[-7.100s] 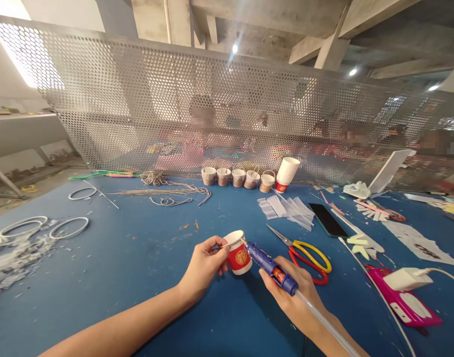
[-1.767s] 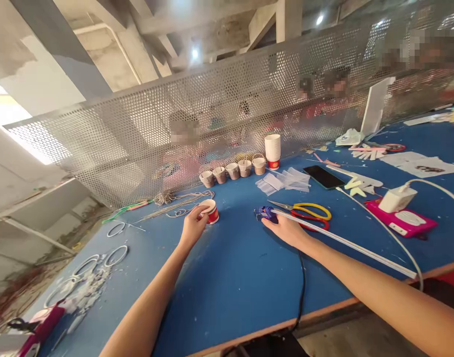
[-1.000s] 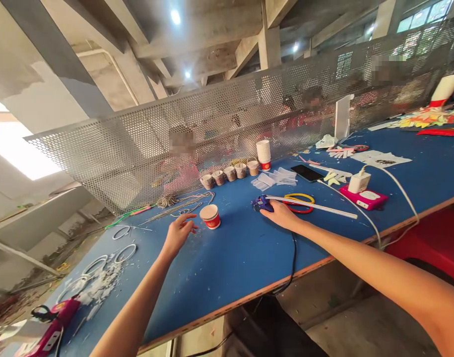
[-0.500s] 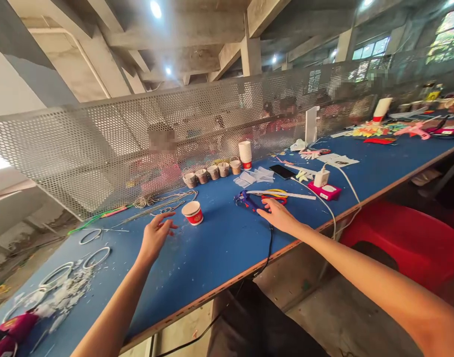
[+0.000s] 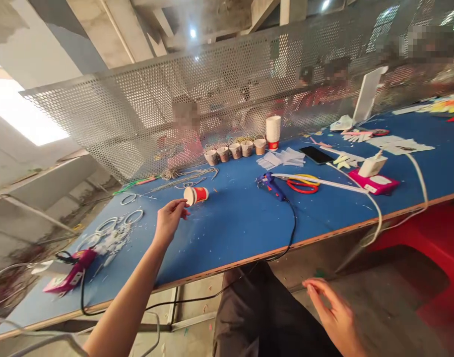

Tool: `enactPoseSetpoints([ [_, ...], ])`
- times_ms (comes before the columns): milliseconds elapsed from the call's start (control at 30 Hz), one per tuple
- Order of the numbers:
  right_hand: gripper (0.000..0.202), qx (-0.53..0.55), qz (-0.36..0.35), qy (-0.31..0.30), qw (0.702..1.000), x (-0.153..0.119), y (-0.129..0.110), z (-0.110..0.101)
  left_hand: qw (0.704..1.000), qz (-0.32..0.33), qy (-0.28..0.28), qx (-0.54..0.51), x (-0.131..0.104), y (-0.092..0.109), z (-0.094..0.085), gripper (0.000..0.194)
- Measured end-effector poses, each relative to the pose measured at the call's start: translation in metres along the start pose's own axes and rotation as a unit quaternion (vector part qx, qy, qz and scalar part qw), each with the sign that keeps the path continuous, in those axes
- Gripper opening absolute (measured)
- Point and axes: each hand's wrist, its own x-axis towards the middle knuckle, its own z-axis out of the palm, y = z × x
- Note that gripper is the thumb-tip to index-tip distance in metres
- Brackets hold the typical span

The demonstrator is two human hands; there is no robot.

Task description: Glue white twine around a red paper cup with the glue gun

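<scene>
My left hand [image 5: 170, 218] pinches the rim of a red and white paper cup [image 5: 201, 194], which is tipped with its mouth toward the hand. My right hand [image 5: 333, 310] hangs below the table's front edge beside my leg, its fingers loosely stretched and nothing in them. A blue glue gun [image 5: 272, 186] lies on the table to the right of the cup, with a long white strip behind it. Scissors with red and yellow handles [image 5: 303, 184] rest against the strip.
Several rope-wrapped cups [image 5: 235, 150] and a paper cup stack [image 5: 273, 131] line the mesh screen [image 5: 145, 109]. White paper pieces [image 5: 282, 158], a phone [image 5: 316, 154] and a pink power strip [image 5: 379, 182] sit right. Cord rings [image 5: 133, 217] and another power strip [image 5: 72, 272] lie left. A red stool [image 5: 431, 243] stands below.
My left hand has taken hold of the paper cup, now tipped over from upright. My right hand has left the glue gun and dropped below the table edge. The view has turned left.
</scene>
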Motion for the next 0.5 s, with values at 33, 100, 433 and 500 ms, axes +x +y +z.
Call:
enactPoseSetpoints([
  [33, 0.017, 0.013, -0.012, -0.027, 0.999, 0.004, -0.009, -0.001, 1.0, -0.001, -0.001, 0.008, 0.0, 0.0, 0.001, 0.022],
  [100, 0.018, 0.035, -0.054, -0.066, 0.996, 0.026, -0.032, -0.005, 1.0, 0.0, -0.001, 0.022, 0.0, 0.001, 0.002, 0.021],
  [433, 0.024, -0.166, -0.31, -0.393, 0.85, 0.235, -0.1, 0.13, 0.996, 0.006, 0.038, 0.081, -0.003, 0.007, -0.007, 0.024],
  [500, 0.031, -0.178, -0.333, -0.407, 0.832, 0.259, -0.109, 0.174, 0.994, 0.004, 0.033, 0.102, -0.009, 0.004, -0.012, 0.021],
])
